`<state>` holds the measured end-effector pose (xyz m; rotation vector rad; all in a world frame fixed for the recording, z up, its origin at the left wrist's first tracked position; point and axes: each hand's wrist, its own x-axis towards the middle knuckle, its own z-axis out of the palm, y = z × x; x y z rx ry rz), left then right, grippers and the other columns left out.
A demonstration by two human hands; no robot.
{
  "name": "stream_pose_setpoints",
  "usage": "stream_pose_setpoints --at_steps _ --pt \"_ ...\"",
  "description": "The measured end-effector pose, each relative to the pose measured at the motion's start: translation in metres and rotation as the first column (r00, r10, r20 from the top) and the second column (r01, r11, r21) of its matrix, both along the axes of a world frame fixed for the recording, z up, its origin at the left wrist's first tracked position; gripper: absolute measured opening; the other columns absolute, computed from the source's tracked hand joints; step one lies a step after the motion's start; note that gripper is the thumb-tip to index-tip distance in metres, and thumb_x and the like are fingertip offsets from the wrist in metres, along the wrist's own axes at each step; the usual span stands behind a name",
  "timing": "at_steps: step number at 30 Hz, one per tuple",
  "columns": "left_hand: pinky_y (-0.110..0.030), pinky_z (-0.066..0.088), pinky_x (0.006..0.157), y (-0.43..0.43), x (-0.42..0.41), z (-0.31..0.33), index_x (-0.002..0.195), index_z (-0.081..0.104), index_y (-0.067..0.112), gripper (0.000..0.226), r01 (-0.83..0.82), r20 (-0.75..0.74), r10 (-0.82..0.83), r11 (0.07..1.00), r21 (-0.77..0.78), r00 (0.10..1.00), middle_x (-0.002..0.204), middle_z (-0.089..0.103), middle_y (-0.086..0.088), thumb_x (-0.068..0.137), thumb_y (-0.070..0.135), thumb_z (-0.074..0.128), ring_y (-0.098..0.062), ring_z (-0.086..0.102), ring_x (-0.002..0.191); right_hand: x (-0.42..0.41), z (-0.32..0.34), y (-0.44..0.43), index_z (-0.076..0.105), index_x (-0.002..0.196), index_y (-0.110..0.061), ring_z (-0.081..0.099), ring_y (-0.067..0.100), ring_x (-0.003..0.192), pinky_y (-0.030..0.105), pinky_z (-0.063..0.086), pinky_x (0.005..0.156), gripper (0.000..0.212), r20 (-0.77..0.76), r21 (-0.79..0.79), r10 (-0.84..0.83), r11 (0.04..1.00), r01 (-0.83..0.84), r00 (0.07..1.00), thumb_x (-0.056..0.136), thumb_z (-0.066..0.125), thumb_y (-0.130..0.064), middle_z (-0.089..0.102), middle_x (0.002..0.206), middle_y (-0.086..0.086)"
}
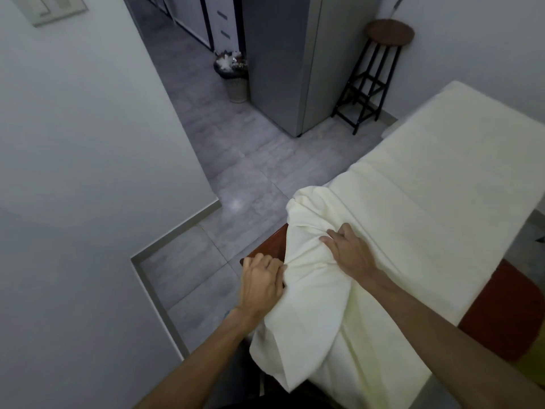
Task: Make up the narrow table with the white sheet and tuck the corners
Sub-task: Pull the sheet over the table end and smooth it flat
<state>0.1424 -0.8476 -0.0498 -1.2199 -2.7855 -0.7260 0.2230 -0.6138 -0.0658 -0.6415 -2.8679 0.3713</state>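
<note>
the white sheet (413, 202) lies along the narrow table (501, 305), smooth at the far end, bunched at the near corner. the left hand (261, 286) grips a gathered fold at the table's edge — fingers curled tight into the cloth. the right hand (348, 252) rests on top of the bunch (fingers bent, pinching a crease). a wooden stool (380, 63) stands well apart, near the far wall.
</note>
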Motion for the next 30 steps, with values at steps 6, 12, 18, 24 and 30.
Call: stream_pose_setpoints --at_steps 6,12,18,24,30 --pt "-0.034 0.044 0.070 0.003 -0.001 0.000 0.090 0.073 0.013 0.012 0.004 0.171 -0.021 0.995 0.104 0.985 0.081 0.067 0.002 0.094 0.017 0.063 -0.016 0.059 0.077 0.000 -0.002 -0.003 0.072 0.100 -0.011 0.062 0.034 0.065 0.040 0.055 0.058 0.038 0.060 -0.047 -0.098 0.994 0.101 0.993 0.093 0.062 -0.046 0.052 0.093 0.011" --pt "-0.039 0.041 0.094 0.014 0.034 -0.028 0.150 0.037 0.019 0.051 0.271 0.384 -0.205 0.954 -0.126 0.900 0.131 0.050 -0.004 0.103 0.037 0.041 -0.023 0.049 0.113 0.008 -0.010 -0.008 0.070 0.104 -0.015 0.057 0.030 0.100 0.038 0.048 0.083 0.028 0.293 -0.034 -0.183 0.979 0.202 0.938 0.094 0.055 -0.037 0.053 0.106 0.010" --pt "-0.044 0.034 0.107 0.045 0.085 -0.039 0.158 0.002 0.020 0.072 0.168 0.461 -0.019 0.944 -0.285 0.887 0.154 0.027 -0.011 0.100 0.038 0.042 -0.031 0.039 0.129 -0.010 -0.007 -0.036 0.053 0.137 -0.020 0.061 0.028 0.117 0.038 0.048 0.097 0.075 0.314 -0.429 -0.216 0.836 0.341 0.924 0.081 0.057 -0.069 0.066 0.123 0.005" --pt "-0.035 0.031 0.115 0.022 0.104 -0.045 0.157 0.003 0.018 0.077 -0.025 0.516 0.111 0.985 -0.170 0.849 0.157 0.029 -0.003 0.095 0.037 0.043 -0.020 0.036 0.138 -0.021 -0.016 -0.031 0.052 0.121 -0.015 0.060 0.030 0.111 0.036 0.045 0.091 0.038 0.405 -0.344 -0.119 0.899 0.271 0.907 0.091 0.062 -0.036 0.064 0.121 0.007" --pt "-0.039 0.036 0.109 0.004 0.107 -0.045 0.140 0.042 0.017 0.059 -0.020 0.368 0.121 0.963 -0.269 0.922 0.136 0.052 0.001 0.093 0.053 0.036 -0.017 0.054 0.117 -0.016 -0.018 -0.030 0.049 0.121 -0.015 0.064 0.032 0.093 0.038 0.049 0.079 0.023 0.295 -0.324 -0.068 0.931 0.166 0.953 0.099 0.053 -0.016 0.064 0.109 0.010"
